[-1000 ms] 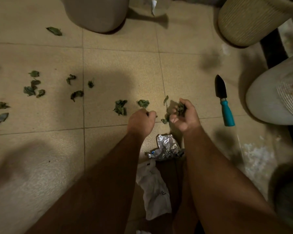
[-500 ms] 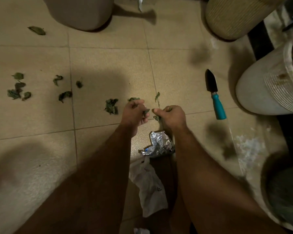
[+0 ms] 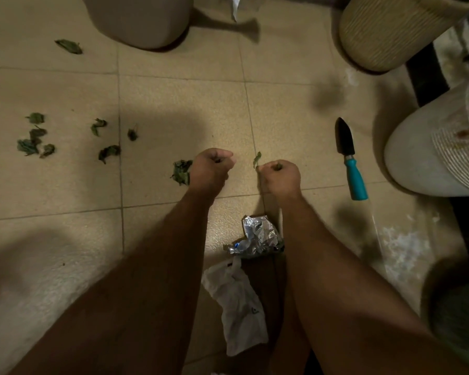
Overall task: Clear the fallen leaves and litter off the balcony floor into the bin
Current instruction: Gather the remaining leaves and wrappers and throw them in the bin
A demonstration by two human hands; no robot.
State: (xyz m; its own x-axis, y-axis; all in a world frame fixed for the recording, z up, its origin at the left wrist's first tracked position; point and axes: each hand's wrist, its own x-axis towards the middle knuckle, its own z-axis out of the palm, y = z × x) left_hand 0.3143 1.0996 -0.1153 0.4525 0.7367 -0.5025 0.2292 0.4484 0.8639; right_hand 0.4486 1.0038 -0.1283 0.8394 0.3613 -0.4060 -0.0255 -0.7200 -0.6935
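My left hand (image 3: 211, 167) and my right hand (image 3: 280, 175) are both closed into fists over the beige tiled floor, each with bits of green leaf showing inside the curled fingers. A crumpled leaf (image 3: 181, 172) lies just left of my left hand, and a small leaf (image 3: 257, 159) lies between the two fists. Several more dry leaves (image 3: 34, 139) are scattered at the left, with two others (image 3: 109, 152) nearer the middle. Crumpled foil (image 3: 257, 235) and a white plastic wrapper (image 3: 237, 301) lie between my forearms. A dark round bin (image 3: 460, 307) shows at the lower right edge.
A hand trowel (image 3: 349, 158) with a teal handle lies right of my right hand. A white pot (image 3: 428, 150) stands at the right, a ribbed beige pot (image 3: 385, 28) at the top right and a grey pot (image 3: 138, 17) at the top. One leaf (image 3: 69, 46) lies far left.
My left hand picked up the leaf that lay ahead of it and closed round it. My right hand turned palm down and closed over its leaves. Both fists moved slightly apart.
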